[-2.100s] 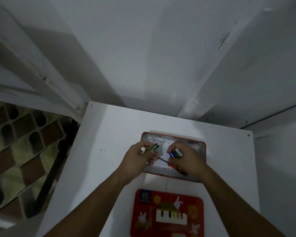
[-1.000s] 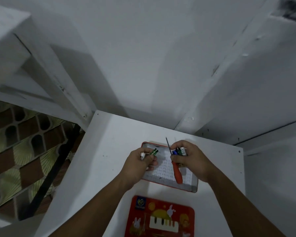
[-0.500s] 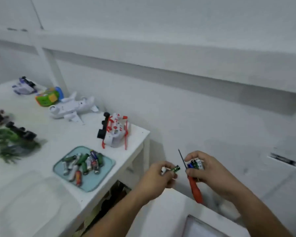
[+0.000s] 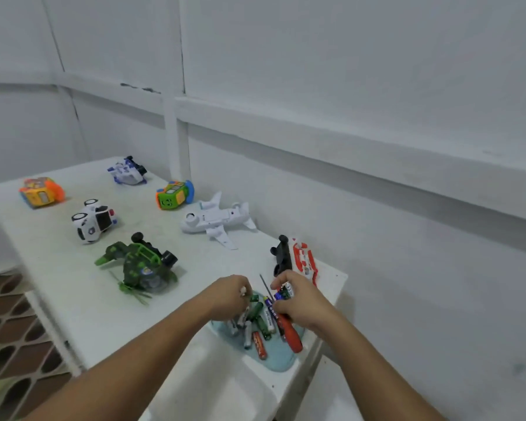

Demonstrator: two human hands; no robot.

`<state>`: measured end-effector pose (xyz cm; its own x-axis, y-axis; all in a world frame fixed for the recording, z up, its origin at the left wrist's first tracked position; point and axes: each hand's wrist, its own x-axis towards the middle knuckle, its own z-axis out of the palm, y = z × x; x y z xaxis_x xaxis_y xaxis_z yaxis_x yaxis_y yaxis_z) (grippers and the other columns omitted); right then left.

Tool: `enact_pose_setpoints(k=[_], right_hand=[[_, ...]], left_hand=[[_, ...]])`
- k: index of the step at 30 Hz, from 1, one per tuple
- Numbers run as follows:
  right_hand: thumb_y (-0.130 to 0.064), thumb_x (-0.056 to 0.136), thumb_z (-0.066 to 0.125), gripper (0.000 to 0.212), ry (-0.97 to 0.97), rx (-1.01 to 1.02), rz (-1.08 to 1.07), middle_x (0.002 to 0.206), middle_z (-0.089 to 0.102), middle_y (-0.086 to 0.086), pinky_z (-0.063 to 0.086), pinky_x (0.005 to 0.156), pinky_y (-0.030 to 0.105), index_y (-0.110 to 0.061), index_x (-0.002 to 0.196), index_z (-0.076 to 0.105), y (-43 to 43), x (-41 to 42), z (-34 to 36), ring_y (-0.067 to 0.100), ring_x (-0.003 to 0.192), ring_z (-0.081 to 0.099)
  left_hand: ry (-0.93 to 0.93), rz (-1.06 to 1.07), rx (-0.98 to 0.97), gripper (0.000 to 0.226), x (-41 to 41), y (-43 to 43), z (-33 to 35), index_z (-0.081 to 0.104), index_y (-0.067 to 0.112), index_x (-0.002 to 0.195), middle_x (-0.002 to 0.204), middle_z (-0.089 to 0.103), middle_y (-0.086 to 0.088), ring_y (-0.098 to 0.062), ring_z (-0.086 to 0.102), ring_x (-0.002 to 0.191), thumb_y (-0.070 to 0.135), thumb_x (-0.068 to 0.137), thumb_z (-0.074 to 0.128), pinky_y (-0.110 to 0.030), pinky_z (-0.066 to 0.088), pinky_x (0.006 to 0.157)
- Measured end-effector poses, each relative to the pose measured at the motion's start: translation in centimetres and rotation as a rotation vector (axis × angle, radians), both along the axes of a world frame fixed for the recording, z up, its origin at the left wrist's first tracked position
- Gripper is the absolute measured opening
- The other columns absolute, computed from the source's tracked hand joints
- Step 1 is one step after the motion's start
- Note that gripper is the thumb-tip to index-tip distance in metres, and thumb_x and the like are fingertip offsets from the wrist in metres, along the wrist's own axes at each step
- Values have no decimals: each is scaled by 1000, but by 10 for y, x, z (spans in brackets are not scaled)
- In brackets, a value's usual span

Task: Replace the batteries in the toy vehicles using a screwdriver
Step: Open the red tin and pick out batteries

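Plane (image 4: 216, 221) and helicopter (image 4: 140, 264): smooth moulded plastic. Batteries (image 4: 257, 322): shiny printed wrappers. Screwdriver (image 4: 289, 331): glossy red plastic handle, thin metal shaft. Tray (image 4: 281, 361): pale, matt, probably plastic. Table (image 4: 58, 268) and wall (image 4: 346, 71): matt white paint, chipped on 1 rail.

Batteries (image 4: 257, 326) lie in the tray (image 4: 281, 364) (toys (image 4: 214, 220) behind).

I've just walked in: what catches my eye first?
Two hands meet over a pale blue tray of batteries on the white table: the right hand grips a red-handled screwdriver, the left hand pinches a green battery. Behind them lie a white toy plane and an overturned green helicopter.
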<state>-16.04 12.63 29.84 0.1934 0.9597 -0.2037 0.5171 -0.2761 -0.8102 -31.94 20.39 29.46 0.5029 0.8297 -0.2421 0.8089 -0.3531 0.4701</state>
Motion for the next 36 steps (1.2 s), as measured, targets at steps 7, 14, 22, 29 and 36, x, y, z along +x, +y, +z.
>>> enact_pose_setpoints(k=[7, 14, 22, 29, 36], right_hand=[[-5, 90, 49, 21, -328, -10, -60, 94, 56, -2, 47, 64, 26, -24, 99, 49, 26, -53, -25, 15, 82, 58], [-6, 82, 66, 41, -445, -103, -45, 111, 63, 2, 50, 83, 28, -22, 118, 58, 33, -62, -20, 18, 98, 60], [-12, 81, 73, 51, -539, -80, 58, 120, 61, 1, 49, 90, 25, -22, 128, 56, 21, -58, -16, 16, 106, 58], [-12, 83, 70, 43, -436, 4, 38, 115, 62, -5, 39, 70, 8, -26, 123, 60, 10, -46, -22, 7, 91, 55], [-21, 88, 66, 39, -368, 8, -7, 124, 62, -5, 47, 88, 22, -28, 127, 61, 14, -40, -28, 10, 105, 60]], left_hand=[[-45, -62, 5, 13, -18, 18, -28, 53, 20, 103, 117, 61, -8, -23, 58, 104, 12, 94, 48, -24, 39, 74], [-114, -110, -7, 46, -22, 24, -38, 56, 22, 116, 114, 55, -5, -18, 54, 95, 16, 74, 73, -24, 43, 74], [-148, -158, 29, 56, -31, 27, -37, 59, 24, 116, 115, 60, 3, -15, 57, 101, 14, 66, 81, -28, 52, 84], [-196, -177, 35, 52, -35, 27, -37, 61, 21, 117, 117, 61, 4, -15, 56, 103, 14, 69, 81, -28, 50, 86], [-233, -159, 26, 45, -34, 28, -41, 61, 20, 115, 118, 62, 1, -13, 55, 98, 19, 75, 80, -23, 42, 77]])
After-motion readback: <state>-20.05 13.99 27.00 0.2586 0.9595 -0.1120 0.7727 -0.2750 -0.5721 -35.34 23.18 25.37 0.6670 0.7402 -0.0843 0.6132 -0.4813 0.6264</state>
